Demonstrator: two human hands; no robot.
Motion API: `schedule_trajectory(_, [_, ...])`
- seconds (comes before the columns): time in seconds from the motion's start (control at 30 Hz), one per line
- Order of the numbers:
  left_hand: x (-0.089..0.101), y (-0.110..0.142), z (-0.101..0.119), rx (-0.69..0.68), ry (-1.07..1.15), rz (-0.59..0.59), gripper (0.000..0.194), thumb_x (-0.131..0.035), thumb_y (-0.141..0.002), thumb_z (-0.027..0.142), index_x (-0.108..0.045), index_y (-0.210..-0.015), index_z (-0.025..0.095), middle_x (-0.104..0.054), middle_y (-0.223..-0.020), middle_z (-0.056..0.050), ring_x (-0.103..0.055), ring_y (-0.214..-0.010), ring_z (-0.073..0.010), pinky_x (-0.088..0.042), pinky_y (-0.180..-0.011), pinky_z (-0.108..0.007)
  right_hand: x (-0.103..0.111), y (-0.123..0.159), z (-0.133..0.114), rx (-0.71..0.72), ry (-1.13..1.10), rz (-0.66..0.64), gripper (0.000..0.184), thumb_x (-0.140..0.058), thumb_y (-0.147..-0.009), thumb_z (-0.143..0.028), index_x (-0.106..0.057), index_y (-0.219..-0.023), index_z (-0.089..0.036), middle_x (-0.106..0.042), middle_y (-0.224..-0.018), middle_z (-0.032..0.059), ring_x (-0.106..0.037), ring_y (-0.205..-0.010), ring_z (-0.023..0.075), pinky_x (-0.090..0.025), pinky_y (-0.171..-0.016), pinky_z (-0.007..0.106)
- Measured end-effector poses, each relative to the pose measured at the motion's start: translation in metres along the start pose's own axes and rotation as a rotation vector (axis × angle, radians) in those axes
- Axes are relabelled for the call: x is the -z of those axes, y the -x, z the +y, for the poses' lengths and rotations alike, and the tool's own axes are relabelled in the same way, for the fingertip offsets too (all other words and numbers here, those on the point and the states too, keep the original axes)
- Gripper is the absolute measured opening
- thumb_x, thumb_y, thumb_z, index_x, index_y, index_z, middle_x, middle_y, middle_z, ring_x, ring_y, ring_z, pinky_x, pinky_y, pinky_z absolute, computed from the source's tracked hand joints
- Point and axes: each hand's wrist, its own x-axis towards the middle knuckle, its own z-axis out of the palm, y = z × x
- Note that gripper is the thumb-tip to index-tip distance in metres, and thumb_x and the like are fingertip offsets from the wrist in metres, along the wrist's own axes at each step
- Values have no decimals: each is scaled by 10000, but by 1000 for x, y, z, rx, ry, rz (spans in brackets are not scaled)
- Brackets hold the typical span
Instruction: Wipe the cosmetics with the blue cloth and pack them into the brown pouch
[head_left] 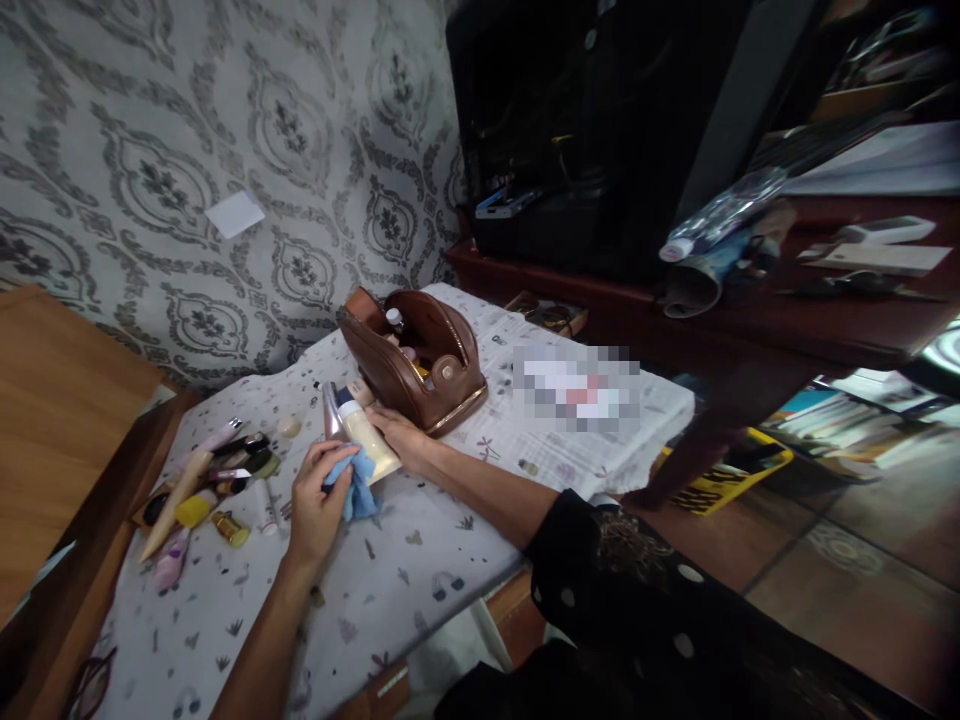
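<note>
My left hand (319,490) is closed on a bunched blue cloth (358,480). The cloth lies against the lower part of a cream-yellow squeeze tube (369,442) with a white cap. My right hand (405,437) grips that tube from its right side; some of the fingers are hidden behind it. Just beyond stand a shiny silvery tube (332,412) and a beige container (360,391); whether my hand touches these I cannot tell. A brown leather toiletry bag (386,372) sits unzipped behind my right hand, with a white-capped bottle (394,318) and other small items inside.
Loose cosmetics lie on the left of the printed cloth (420,590), among them a yellow item (195,509), a gold-coloured tube (229,528) and a pink bottle (172,558). A wooden panel (67,390) borders the left. Right stands a dark cabinet with a plastic bottle (720,215).
</note>
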Motion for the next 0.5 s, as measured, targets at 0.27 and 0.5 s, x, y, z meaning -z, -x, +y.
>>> schedule_trajectory(0.27, [-3,-5,-3,13,-64,257,233,-560,-926,311,-694,-1085,206,-630,-1044,-58,-597,-1027,-205,-470,-945,-342,-4,9,4,-169,62,-245,296,-713,-867,-411,-673,-829,-119,-668,-632,13,-579,-517,113,-492,-540,222])
schedule_trajectory(0.5, [-7,1,1,-82,-38,78,204,-562,-937,263,-684,-1094,218,-626,-1077,-56,-608,-1050,-197,-492,-935,-334,2,-7,8,-49,-97,-229,231,-679,-899,-362,-654,-868,-135,-693,-686,19,-635,-630,135,-533,-652,235])
